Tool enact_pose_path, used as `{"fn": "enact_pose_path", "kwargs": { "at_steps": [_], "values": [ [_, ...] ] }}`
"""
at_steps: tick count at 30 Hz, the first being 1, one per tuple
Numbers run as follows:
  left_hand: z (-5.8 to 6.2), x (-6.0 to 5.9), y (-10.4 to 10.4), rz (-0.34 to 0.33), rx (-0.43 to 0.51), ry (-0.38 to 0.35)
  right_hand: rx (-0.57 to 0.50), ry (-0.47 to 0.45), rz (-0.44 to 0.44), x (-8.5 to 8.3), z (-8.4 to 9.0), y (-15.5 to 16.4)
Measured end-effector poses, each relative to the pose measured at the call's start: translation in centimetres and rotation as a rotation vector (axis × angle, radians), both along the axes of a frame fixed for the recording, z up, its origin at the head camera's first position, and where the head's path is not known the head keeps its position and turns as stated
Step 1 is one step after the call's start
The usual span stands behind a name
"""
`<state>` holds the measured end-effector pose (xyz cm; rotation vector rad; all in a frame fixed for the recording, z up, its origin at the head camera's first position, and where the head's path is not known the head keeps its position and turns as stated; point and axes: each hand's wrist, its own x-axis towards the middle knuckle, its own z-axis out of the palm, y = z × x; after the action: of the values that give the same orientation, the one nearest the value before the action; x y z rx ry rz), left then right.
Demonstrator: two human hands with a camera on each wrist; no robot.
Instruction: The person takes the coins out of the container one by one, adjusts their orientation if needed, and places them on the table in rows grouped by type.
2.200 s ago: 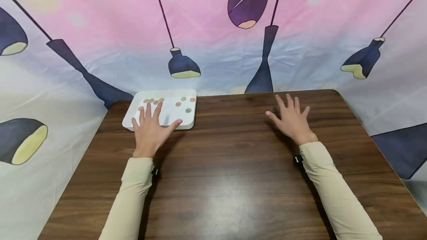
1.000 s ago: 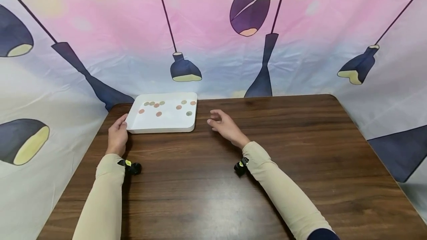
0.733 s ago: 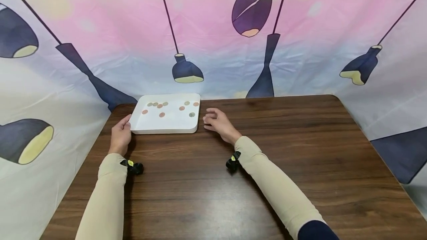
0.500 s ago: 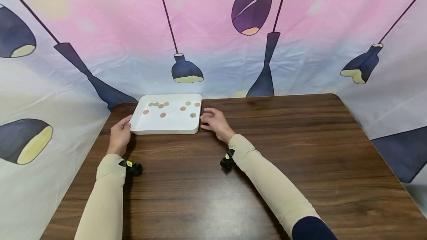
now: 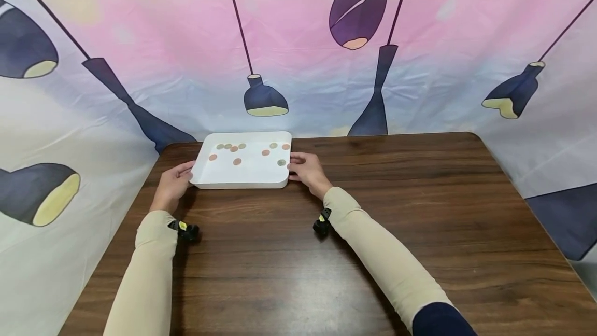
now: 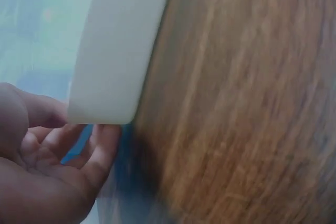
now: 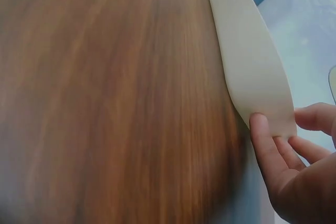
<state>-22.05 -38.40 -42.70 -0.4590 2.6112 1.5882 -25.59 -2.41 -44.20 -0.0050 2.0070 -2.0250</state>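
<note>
A shallow white tray [image 5: 254, 175] sits at the back left of the wooden table. Several flat round coins [image 5: 237, 162], some copper-coloured and some greyish, lie scattered inside it. My left hand [image 5: 172, 186] holds its left end near the front corner, fingertips against the side wall in the left wrist view. At the opposite end my right hand [image 5: 311, 171] grips the right side. In the right wrist view, one digit lies on the outer wall of the tray [image 7: 252, 61] at the corner and the others are around the end. Some fingertips are hidden by the wall.
Dark wood grain covers the table [image 5: 373, 211], which runs wide to the right and toward me. Behind it hangs a printed cloth [image 5: 312, 97] with lamp shapes, close to the table's back edge. A small black camera [image 5: 322, 224] is strapped to my right wrist.
Both hands were spread open at first. My left hand moved to the tray's left end, and my right came across to its right end. The tray has slid slightly right.
</note>
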Motion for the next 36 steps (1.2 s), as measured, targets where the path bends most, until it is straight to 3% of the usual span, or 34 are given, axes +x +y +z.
{"fn": "enact_pose_path", "kwargs": {
  "at_steps": [4,8,13,28,31,36],
  "values": [
    [0.6,0.2,0.8,-0.058,0.023,-0.02,0.047,0.027,-0.016,-0.2,0.0,1.0],
    [0.3,0.4,1.8,-0.066,0.096,-0.029,0.062,0.032,-0.027,-0.3,-0.2,2.0],
    [-0.3,0.4,3.5,-0.023,0.171,0.001,0.075,0.033,-0.053,-0.4,-0.3,3.4],
    [-0.9,1.2,8.1,0.055,0.255,0.039,0.067,0.002,-0.085,0.0,-0.5,7.6],
    [-1.0,1.4,9.1,0.069,0.225,0.062,0.068,0.006,-0.085,0.1,-0.4,8.4],
    [-1.1,1.2,11.0,0.075,0.021,0.099,0.043,-0.016,-0.074,0.1,-0.3,10.2]
  ]
}}
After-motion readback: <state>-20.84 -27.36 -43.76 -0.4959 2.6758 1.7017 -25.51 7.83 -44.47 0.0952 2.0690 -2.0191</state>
